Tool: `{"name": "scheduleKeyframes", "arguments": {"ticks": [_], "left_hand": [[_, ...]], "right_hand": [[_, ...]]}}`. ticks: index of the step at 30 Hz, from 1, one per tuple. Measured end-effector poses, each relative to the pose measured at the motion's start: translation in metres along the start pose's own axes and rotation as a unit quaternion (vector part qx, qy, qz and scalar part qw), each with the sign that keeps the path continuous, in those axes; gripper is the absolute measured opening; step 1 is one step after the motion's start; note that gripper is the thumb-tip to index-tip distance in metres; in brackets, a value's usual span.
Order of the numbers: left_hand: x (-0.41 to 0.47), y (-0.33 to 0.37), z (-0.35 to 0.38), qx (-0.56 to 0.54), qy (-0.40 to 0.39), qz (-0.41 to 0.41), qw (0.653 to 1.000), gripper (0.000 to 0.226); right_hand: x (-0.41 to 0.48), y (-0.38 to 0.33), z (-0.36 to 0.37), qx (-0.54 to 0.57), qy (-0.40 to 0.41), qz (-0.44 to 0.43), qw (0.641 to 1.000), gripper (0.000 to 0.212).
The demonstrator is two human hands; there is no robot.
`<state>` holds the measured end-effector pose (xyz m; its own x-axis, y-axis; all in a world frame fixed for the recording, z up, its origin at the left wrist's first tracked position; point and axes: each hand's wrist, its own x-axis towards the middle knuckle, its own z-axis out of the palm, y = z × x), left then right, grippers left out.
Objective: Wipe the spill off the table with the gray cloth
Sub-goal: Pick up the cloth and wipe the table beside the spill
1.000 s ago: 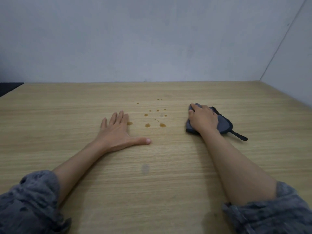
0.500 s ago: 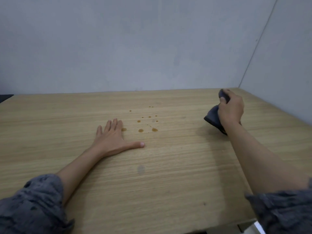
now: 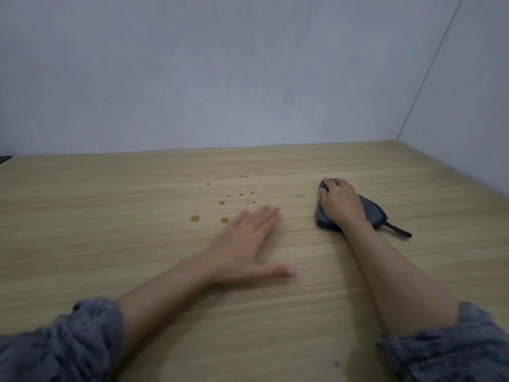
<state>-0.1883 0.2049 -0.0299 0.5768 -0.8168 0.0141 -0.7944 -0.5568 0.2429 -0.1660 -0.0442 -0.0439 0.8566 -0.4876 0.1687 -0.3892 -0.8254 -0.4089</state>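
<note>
**Fig. 1. Cloth in place beside an unwiped spill**

My right hand (image 3: pixel 340 201) lies palm-down on the gray cloth (image 3: pixel 370 213), fingers curled over its far end and pressing the bunched fabric onto the table (image 3: pixel 110 244). It covers the cloth more than it clutches it. The cloth sits on the right part of the tabletop, clear of the spill (image 3: pixel 224 205) and well short of the side wall. My left hand (image 3: pixel 245 241) lies open and flat, fingers together, thumb spread toward me; it holds nothing. Its fingertips lie just beside the nearest drops, and motion blur hides whether they touch one.

Progress, as I judge it: little or none. The brown drops show as separate beads, large ones nearest me and small ones scattered beyond, with no smear among them. A faint grayish mark lies between the drops and the cloth; I cannot tell what it is. The whole wiping pass appears to be left: carry the cloth leftward over the drops.

Orientation: the cloth's long axis runs diagonally, from its far-left end under my fingertips to its near-right end, where a thin dark tail (image 3: pixel 398 230) trails toward the near right, lying on the wood.
</note>
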Motion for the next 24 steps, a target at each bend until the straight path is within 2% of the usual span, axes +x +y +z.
{"name": "scheduleKeyframes", "arguments": {"ticks": [2, 8, 15, 19, 24], "left_hand": [[0.010, 0.012, 0.011, -0.008, -0.035, 0.029, 0.999, 0.105], [0.015, 0.012, 0.020, 0.011, -0.058, 0.031, 0.998, 0.105], [0.014, 0.015, 0.019, 0.022, -0.058, 0.035, 0.997, 0.107], [0.012, 0.018, 0.018, 0.019, -0.050, 0.029, 0.998, 0.109], [-0.005, 0.015, 0.017, -0.014, 0.027, 0.009, 1.000, 0.108]], "right_hand": [[0.010, -0.001, 0.002, -0.011, -0.016, -0.019, 1.000, 0.044], [0.032, -0.013, 0.012, -0.012, -0.092, -0.126, 0.988, 0.045], [0.007, -0.012, 0.003, 0.042, -0.148, -0.224, 0.962, 0.041], [-0.024, -0.004, -0.007, 0.046, -0.158, -0.234, 0.958, 0.043], [-0.057, -0.003, -0.021, 0.084, -0.168, -0.181, 0.965, 0.047]]}}
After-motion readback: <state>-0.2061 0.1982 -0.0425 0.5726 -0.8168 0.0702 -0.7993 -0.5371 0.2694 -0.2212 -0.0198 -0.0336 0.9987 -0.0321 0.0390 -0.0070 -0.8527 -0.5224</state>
